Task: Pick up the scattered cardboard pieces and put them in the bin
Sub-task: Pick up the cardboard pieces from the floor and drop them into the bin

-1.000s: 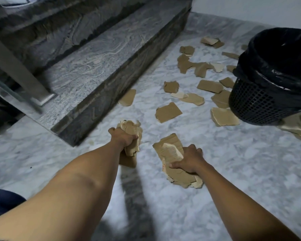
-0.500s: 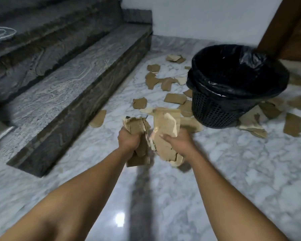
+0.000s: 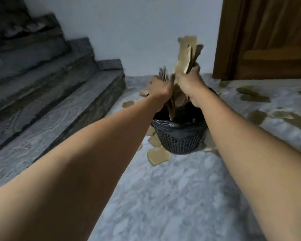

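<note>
Head view: we see both bare arms stretched forward over a round black mesh plastic bin (image 3: 179,141) lined with a black plastic bag (image 3: 172,125). The left hand (image 3: 159,88) has its fingers curled round a small bunch of torn brown cardboard pieces (image 3: 162,73), whose edges stick up above the knuckles. Just beside it, the right hand (image 3: 189,82) grips a taller sheaf of torn brown cardboard (image 3: 187,51) that stands upright against the white wall (image 3: 129,32). Both bunches sit directly above the bin's mouth. More hanging brown pieces (image 3: 175,101) reach down between the two wrists toward the opening; motion blur keeps us from telling whether these are held or loose. The two forearms and the hanging pieces cover much of the bin's rim, so we cannot see inside it.

Around the bin, loose scraps lie on the pale grey marble floor (image 3: 163,197). We see a large flat cardboard piece (image 3: 158,155) touching the bin's base at the front left, a smaller scrap (image 3: 128,103) just beyond the left forearm, and a spread of darker cardboard pieces (image 3: 255,98) well apart to the right. Dark grey stone steps (image 3: 59,110) rise on the left, and a brown wooden door (image 3: 268,40) stands at the right, behind the right hand's sheaf
</note>
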The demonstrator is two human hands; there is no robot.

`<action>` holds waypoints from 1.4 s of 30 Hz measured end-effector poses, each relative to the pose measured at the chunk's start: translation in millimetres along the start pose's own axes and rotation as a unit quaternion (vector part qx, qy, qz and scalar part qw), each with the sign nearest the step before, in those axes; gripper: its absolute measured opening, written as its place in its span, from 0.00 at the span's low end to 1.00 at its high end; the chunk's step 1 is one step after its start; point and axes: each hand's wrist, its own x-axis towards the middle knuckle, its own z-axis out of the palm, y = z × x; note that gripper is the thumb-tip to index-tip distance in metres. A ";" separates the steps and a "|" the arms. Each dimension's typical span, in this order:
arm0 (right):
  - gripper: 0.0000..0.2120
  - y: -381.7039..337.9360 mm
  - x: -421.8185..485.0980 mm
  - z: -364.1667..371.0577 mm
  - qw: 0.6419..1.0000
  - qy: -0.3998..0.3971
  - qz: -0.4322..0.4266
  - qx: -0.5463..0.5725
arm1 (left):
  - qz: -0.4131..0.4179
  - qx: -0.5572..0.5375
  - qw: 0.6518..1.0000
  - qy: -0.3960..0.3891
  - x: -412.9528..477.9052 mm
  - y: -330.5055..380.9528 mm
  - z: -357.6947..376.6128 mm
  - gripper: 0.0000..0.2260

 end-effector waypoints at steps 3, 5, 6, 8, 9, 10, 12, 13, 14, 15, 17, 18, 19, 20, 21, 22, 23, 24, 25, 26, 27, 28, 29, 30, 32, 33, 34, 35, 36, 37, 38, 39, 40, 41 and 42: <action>0.30 16.3 3.3 -32.2 0.988 -0.120 0.088 -0.044 | -0.037 0.075 0.995 -0.060 -0.8 7.5 1.4 0.11; 0.30 30.2 3.3 -51.4 0.988 -0.117 0.096 -0.032 | -0.049 0.095 0.993 -0.053 -3.5 15.5 -8.8 0.07; 0.29 35.6 2.1 -58.7 0.988 -0.116 0.099 -0.022 | -0.049 0.101 0.992 -0.051 -5.9 21.4 -16.7 0.08; 0.27 39.3 -0.4 -66.8 0.988 -0.122 0.093 -0.023 | -0.044 0.125 0.990 -0.058 -9.5 33.6 -33.8 0.17; 0.26 35.2 -4.8 -67.7 0.988 -0.123 0.091 -0.026 | -0.037 0.148 0.987 -0.060 -9.4 37.8 -41.2 0.21; 0.25 30.8 -8.5 -67.2 0.988 -0.122 0.091 -0.034 | -0.027 0.171 0.983 -0.059 -8.6 39.3 -46.4 0.24; 0.25 21.4 -14.3 -59.3 0.988 -0.121 0.087 -0.051 | -0.018 0.197 0.978 -0.064 -0.3 33.0 -54.0 0.27; 0.26 18.5 -12.7 -52.0 0.987 -0.121 0.082 -0.060 | -0.020 0.204 0.976 -0.073 5.4 27.6 -57.0 0.28; 0.25 14.7 -11.8 -39.7 0.986 -0.125 0.079 -0.076 | -0.019 0.211 0.974 -0.083 12.6 19.3 -62.5 0.31; 0.25 10.6 -12.6 -24.5 0.984 -0.129 0.074 -0.094 | -0.019 0.215 0.972 -0.093 19.3 8.4 -70.6 0.34; 0.20 2.3 -17.2 5.1 0.983 -0.127 0.054 -0.124 | -0.009 0.227 0.967 -0.111 30.1 -15.7 -85.3 0.39; 0.16 -0.4 -18.8 18.8 0.983 -0.120 0.042 -0.135 | -0.005 0.238 0.964 -0.115 36.9 -30.2 -92.4 0.41; 0.13 -3.4 -21.6 31.5 0.983 -0.112 0.034 -0.145 | -0.006 0.250 0.961 -0.115 44.4 -44.8 -98.8 0.41; 0.14 -7.1 -23.9 43.1 0.982 -0.104 0.028 -0.155 | -0.011 0.261 0.958 -0.117 52.1 -59.3 -104.0 0.40; 0.15 -10.3 -25.7 53.7 0.981 -0.100 0.024 -0.166 | -0.016 0.273 0.954 -0.122 59.7 -74.5 -107.7 0.39; 0.14 -12.6 -26.7 63.3 0.979 -0.096 0.021 -0.177 | -0.014 0.289 0.948 -0.133 67.7 -90.6 -109.9 0.37; 0.14 -13.9 -26.8 72.3 0.977 -0.094 0.022 -0.189 | -0.007 0.313 0.937 -0.153 74.5 -104.5 -111.6 0.36; 0.12 -13.1 -25.6 81.7 0.976 -0.095 0.026 -0.197 | 0.006 0.332 0.926 -0.179 80.1 -119.7 -111.7 0.35; 0.10 -11.0 -24.1 92.1 0.972 -0.101 0.033 -0.208 | 0.024 0.342 0.917 -0.204 85.3 -135.7 -111.1 0.34; 0.07 -7.9 -22.4 104.4 0.967 -0.108 0.041 -0.229 | 0.040 0.350 0.908 -0.226 91.0 -153.8 -108.7 0.32; 0.05 -5.2 -19.4 117.6 0.959 -0.114 0.047 -0.256 | 0.050 0.353 0.901 -0.248 96.5 -173.2 -106.1 0.31; 0.06 -1.6 -14.5 131.4 0.950 -0.120 0.050 -0.285 | 0.042 0.349 0.896 -0.271 101.9 -194.1 -102.3 0.31; 0.08 0.9 -8.0 147.1 0.941 -0.125 0.048 -0.312 | 0.029 0.345 0.891 -0.293 107.1 -212.0 -101.2 0.30; 0.09 3.2 0.3 163.6 0.931 -0.133 0.043 -0.337 | 0.024 0.345 0.886 -0.308 111.3 -230.7 -102.0 0.27; 0.10 7.5 19.3 199.5 0.900 -0.143 0.026 -0.410 | 0.033 0.347 0.877 -0.331 118.1 -266.2 -103.6 0.21; 0.11 8.8 25.2 217.1 0.876 -0.146 0.015 -0.459 | 0.042 0.347 0.872 -0.343 118.0 -278.8 -105.7 0.18; 0.12 13.2 30.6 233.2 0.852 -0.149 0.008 -0.502 | 0.047 0.349 0.866 -0.355 116.1 -289.5 -109.4 0.16; 0.13 20.5 34.6 248.5 0.830 -0.160 0.010 -0.534 | 0.051 0.354 0.857 -0.372 114.5 -297.7 -110.6 0.15; 0.14 31.4 37.9 261.7 0.811 -0.179 0.020 -0.557 | 0.053 0.364 0.841 -0.396 115.2 -305.5 -110.3 0.14; 0.15 44.5 40.0 273.0 0.788 -0.206 0.037 -0.580 | 0.048 0.380 0.819 -0.427 116.5 -312.7 -109.0 0.14; 0.16 60.5 41.6 281.7 0.769 -0.226 0.053 -0.596 | 0.032 0.401 0.793 -0.458 118.4 -318.4 -107.7 0.16; 0.16 78.1 44.3 288.1 0.754 -0.243 0.065 -0.607 | 0.017 0.421 0.768 -0.482 120.1 -323.0 -107.3 0.17; 0.17 98.0 46.8 292.6 0.744 -0.258 0.075 -0.612 | 0.013 0.433 0.755 -0.493 120.7 -328.6 -109.6 0.19; 0.18 118.1 47.9 296.7 0.741 -0.267 0.085 -0.611 | 0.019 0.439 0.755 -0.486 120.1 -335.1 -113.0 0.22; 0.19 137.8 46.1 299.8 0.739 -0.273 0.089 -0.610 | 0.033 0.450 0.763 -0.462 115.4 -344.2 -120.0 0.27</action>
